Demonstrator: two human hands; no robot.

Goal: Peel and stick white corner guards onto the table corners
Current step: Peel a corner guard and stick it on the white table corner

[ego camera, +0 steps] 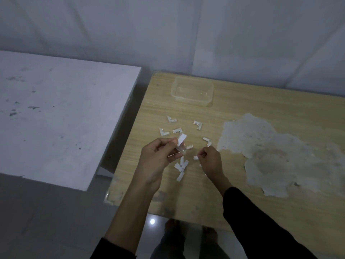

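the left hand (158,156) grips one corner guard (180,148) between thumb and fingers, and a white backing strip (182,138) stands up from it. the right hand (211,157), just beside it, pinches a small white piece (196,157). below the hands a heap of peeled strips (181,168) lies on the wooden table (242,101). beyond the hands some loose guards (198,124) are scattered, and further back stands a clear plastic box (192,91).
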